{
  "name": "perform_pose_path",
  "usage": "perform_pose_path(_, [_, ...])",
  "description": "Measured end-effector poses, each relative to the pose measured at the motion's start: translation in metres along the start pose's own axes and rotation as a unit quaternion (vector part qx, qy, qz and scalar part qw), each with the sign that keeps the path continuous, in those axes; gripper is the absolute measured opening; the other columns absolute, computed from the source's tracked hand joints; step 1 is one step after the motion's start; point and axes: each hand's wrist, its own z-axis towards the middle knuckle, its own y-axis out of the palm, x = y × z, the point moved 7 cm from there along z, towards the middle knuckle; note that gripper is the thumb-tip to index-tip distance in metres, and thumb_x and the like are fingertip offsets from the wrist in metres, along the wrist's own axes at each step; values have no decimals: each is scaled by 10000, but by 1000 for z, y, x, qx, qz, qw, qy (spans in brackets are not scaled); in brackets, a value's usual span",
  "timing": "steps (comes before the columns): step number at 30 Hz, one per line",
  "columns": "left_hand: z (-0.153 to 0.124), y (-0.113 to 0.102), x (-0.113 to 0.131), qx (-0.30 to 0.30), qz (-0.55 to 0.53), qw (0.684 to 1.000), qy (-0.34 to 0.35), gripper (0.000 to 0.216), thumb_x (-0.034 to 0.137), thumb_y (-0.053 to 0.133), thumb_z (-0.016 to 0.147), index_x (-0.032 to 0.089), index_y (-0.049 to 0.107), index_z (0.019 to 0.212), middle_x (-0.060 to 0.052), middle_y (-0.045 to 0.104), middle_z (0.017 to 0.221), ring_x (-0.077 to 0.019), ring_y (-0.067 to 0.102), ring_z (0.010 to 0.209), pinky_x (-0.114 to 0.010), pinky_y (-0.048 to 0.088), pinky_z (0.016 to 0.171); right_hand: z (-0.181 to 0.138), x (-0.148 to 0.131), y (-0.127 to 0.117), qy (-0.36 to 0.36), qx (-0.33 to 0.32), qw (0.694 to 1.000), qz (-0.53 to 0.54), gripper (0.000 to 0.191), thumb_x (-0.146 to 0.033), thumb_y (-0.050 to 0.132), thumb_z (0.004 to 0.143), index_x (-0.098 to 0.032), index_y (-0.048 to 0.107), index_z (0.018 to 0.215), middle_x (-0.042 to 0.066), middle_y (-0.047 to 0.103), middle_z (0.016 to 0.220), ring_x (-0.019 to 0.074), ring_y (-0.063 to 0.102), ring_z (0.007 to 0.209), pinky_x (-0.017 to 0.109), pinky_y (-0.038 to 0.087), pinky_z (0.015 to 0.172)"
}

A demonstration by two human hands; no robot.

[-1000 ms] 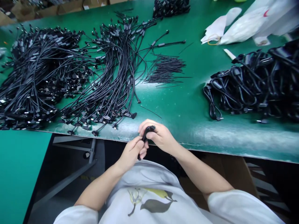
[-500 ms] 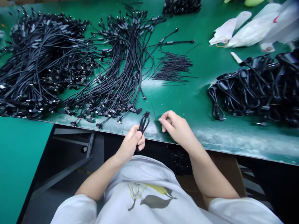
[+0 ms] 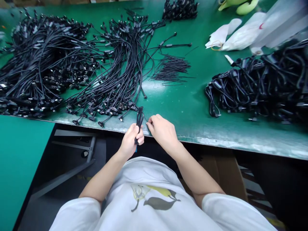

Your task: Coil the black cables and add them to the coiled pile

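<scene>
My left hand [image 3: 132, 138] is closed around a folded black cable [image 3: 140, 119], its looped upper end and a connector sticking up above my fingers. Just to the right, my right hand [image 3: 161, 129] pinches a thin black twist tie [image 3: 145, 119], whose free end points up and left toward the cable. Both hands hover at the table's front edge. Beyond them lies a pile of thin black twist ties [image 3: 172, 68]. Loose, unfolded cables [image 3: 125, 64] with connectors at both ends spread behind my left hand.
A larger heap of loose black cables [image 3: 43, 61] covers the left of the green table [image 3: 183, 109]. Folded cable bundles [image 3: 255, 83] are stacked at the right, another dark pile [image 3: 180, 9] at the back. White plastic bags [image 3: 240, 37] lie at the back right.
My right hand has moved left, bringing the twist tie close to the folded cable. My left hand still grips the cable, now more upright and slightly further left in view.
</scene>
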Motion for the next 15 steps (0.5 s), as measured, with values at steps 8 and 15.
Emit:
perform_pose_path(8, [-12,6,0,-56,4,998,-29,521,443,687,828,161,492,1221,92,373,558,-59,340,432,-191,233,435,-12,24,-5,12,-17,990,136,90,-260,532,836,-194,540,775,6,584,751,131,511,675,254,326,626])
perform_pose_path(15, [-7,29,-9,-120,42,990,-57,627,499,694,799,114,519,1262,90,376,555,-59,352,431,-207,265,441,-38,18,-7,-41,-88,956,278,163,-308,497,851,-184,532,751,-17,520,665,109,446,605,235,335,577])
